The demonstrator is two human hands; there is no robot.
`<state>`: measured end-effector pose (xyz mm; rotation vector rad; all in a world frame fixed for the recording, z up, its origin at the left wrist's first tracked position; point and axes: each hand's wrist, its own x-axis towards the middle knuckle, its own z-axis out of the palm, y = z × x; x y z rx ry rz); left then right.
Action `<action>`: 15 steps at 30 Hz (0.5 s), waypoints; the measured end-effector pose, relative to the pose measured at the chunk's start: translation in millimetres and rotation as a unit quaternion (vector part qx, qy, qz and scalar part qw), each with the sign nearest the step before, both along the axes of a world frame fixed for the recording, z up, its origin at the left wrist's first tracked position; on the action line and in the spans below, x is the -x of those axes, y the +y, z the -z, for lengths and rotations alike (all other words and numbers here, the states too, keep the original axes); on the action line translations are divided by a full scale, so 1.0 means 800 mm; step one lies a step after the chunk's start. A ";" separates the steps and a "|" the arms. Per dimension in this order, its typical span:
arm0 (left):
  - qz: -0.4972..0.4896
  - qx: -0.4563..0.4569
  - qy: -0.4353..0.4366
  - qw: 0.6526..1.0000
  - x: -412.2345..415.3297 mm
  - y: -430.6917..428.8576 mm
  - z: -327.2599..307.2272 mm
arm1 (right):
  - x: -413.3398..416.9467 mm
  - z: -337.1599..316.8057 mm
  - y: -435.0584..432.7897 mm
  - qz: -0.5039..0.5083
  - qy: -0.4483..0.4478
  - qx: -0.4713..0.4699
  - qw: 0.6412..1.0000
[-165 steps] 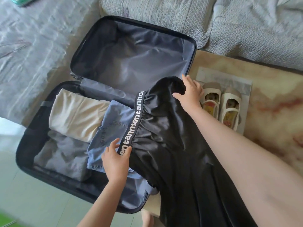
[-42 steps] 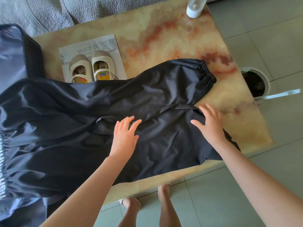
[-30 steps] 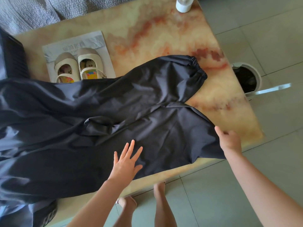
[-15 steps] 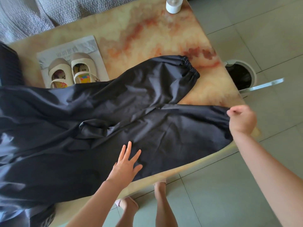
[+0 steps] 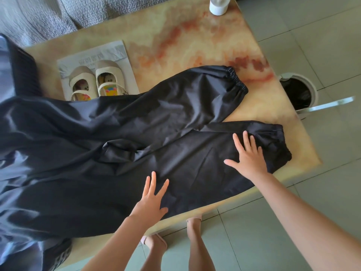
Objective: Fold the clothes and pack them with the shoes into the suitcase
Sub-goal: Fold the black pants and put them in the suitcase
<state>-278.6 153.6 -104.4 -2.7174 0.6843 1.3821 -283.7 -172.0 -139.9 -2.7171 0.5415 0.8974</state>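
Two flat hands: left hand (image 5: 150, 200) and right hand (image 5: 248, 155) press the trousers (image 5: 117, 143), fingers (image 5: 246, 140) spread, on the worktop (image 5: 195, 45); the right has released the cuff (image 5: 281, 141) it tugged straight, so folding can start.

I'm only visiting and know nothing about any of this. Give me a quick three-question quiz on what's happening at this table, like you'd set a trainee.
1. True or false: the left hand and the right hand both lie flat, fingers straight, on the black trousers.
2. The pair of shoes stands on: A) a printed sheet on the table; B) the floor; C) the sofa.
3. Fill in: the hand nearer the trouser cuffs is the ____ hand.

Key: 1 true; 2 A; 3 right.
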 end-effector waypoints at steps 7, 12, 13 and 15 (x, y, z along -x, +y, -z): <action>-0.069 0.098 -0.233 0.965 -0.071 -0.011 -0.014 | -0.083 -0.035 -0.012 0.032 -0.229 -0.022 0.973; -0.086 0.034 -0.249 0.964 -0.139 -0.018 -0.011 | -0.183 -0.036 0.003 -0.065 -0.164 -0.049 0.983; -0.077 0.004 -0.230 0.970 -0.149 -0.019 -0.008 | -0.197 -0.032 0.008 -0.082 -0.144 -0.046 0.985; -0.066 -0.029 -0.191 0.979 -0.162 -0.024 -0.003 | -0.216 -0.020 0.009 -0.101 -0.094 -0.037 0.990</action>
